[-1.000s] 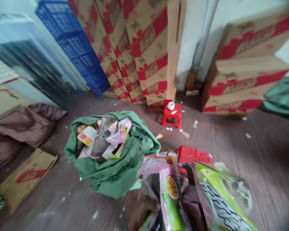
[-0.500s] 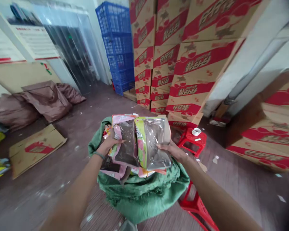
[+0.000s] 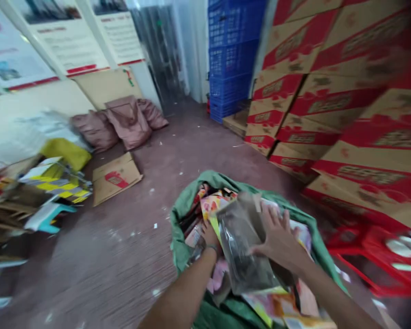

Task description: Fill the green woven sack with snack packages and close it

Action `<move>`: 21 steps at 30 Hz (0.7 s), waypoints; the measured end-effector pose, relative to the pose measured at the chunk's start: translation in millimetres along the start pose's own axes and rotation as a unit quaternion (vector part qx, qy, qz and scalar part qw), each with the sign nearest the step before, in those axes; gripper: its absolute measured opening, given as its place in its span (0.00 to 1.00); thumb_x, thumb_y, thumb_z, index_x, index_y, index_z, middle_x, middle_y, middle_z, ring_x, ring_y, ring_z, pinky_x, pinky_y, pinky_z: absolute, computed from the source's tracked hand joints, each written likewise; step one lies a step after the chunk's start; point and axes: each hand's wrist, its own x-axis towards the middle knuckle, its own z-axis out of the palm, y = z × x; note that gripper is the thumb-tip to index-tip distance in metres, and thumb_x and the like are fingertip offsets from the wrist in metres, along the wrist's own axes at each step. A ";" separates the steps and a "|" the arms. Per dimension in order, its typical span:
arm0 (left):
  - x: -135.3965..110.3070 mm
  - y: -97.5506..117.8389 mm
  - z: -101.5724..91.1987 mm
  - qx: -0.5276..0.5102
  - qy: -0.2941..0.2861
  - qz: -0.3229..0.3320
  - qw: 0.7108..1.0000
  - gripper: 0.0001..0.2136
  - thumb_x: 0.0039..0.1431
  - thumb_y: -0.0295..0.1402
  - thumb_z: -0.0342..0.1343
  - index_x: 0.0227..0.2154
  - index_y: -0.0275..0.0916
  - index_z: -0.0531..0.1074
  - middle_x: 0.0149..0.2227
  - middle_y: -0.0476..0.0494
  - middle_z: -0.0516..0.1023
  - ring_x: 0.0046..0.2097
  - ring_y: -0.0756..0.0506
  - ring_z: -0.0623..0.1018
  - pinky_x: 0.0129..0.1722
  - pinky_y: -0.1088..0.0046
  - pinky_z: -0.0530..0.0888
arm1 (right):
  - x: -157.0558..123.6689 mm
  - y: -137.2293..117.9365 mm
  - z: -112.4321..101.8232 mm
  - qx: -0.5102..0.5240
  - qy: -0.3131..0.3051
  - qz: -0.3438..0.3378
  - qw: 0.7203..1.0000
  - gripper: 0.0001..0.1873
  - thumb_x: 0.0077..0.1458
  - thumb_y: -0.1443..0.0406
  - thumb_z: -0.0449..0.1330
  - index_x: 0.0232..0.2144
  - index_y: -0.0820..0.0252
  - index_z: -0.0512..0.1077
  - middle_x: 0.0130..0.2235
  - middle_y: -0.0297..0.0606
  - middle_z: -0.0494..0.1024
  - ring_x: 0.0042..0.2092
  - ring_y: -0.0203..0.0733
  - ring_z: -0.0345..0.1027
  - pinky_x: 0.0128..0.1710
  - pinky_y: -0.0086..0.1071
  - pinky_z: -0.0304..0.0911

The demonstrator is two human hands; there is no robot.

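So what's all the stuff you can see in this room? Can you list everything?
green sack: one, green, open on the floor in the middle
packets: many, pink, yellow and clear-silver, piled in the sack
cardboard boxes: a big stack, brown with red bands, right side
blue crates: one tall stack, blue, back wall
red stools: too blurred to count, red, right of the sack
flat cardboard: one sheet, brown with a red mark, on the floor at left
brown bags: a few, brown, against the back wall
messy pile: yellow and mixed colours, far left
posters: several, white, on the wall
left hand: one, among the packets
right hand: one, flat on the clear-silver packet
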 end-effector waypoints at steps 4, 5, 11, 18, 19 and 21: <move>8.5 -21.7 15.5 0.001 0.008 -0.002 1.000 0.34 0.58 0.30 0.47 0.68 0.38 0.45 0.68 0.35 0.51 0.68 0.32 0.50 0.65 0.46 0.42 | 18.6 36.0 70.8 -0.037 -0.070 0.023 0.997 0.73 0.29 0.43 0.67 0.69 0.55 0.32 0.69 0.45 0.40 0.66 0.77 0.26 0.53 0.75 0.43; 9.4 -26.8 12.8 -0.016 -0.012 -0.003 1.000 0.39 0.55 0.33 0.52 0.68 0.41 0.41 0.68 0.37 0.49 0.68 0.31 0.48 0.65 0.45 0.42 | 22.5 50.3 87.4 -0.034 -0.072 0.015 0.997 0.72 0.30 0.42 0.65 0.69 0.59 0.33 0.69 0.47 0.40 0.67 0.73 0.30 0.57 0.72 0.40; 9.6 -15.2 13.6 -0.098 -0.058 -0.029 0.993 0.37 0.61 0.49 0.40 0.69 0.38 0.37 0.70 0.41 0.37 0.69 0.38 0.35 0.65 0.52 0.34 | 48.4 106.2 136.4 -0.020 -0.082 0.018 0.996 0.67 0.38 0.40 0.57 0.68 0.70 0.35 0.69 0.53 0.39 0.68 0.62 0.37 0.65 0.59 0.31; 34.7 25.1 70.4 0.117 0.062 -0.034 0.991 0.56 0.44 0.66 0.52 0.68 0.39 0.38 0.69 0.32 0.43 0.67 0.23 0.43 0.62 0.39 0.42 | 65.7 108.1 149.1 0.050 -0.169 0.178 0.968 0.56 0.48 0.50 0.58 0.69 0.57 0.31 0.70 0.41 0.35 0.67 0.75 0.24 0.55 0.73 0.44; 43.7 25.9 75.0 0.124 0.068 -0.035 0.989 0.55 0.44 0.67 0.52 0.68 0.40 0.39 0.69 0.32 0.44 0.67 0.23 0.44 0.62 0.39 0.43 | 68.2 107.1 157.1 0.040 -0.141 0.184 0.972 0.53 0.51 0.52 0.57 0.69 0.58 0.34 0.70 0.41 0.38 0.66 0.74 0.25 0.55 0.73 0.44; 62.2 25.1 81.7 0.140 0.073 -0.045 0.986 0.55 0.45 0.67 0.52 0.68 0.41 0.39 0.69 0.33 0.44 0.66 0.22 0.45 0.62 0.39 0.44 | 73.9 104.9 175.9 0.024 -0.088 0.185 0.978 0.43 0.56 0.58 0.52 0.69 0.60 0.41 0.69 0.44 0.45 0.66 0.73 0.28 0.56 0.72 0.44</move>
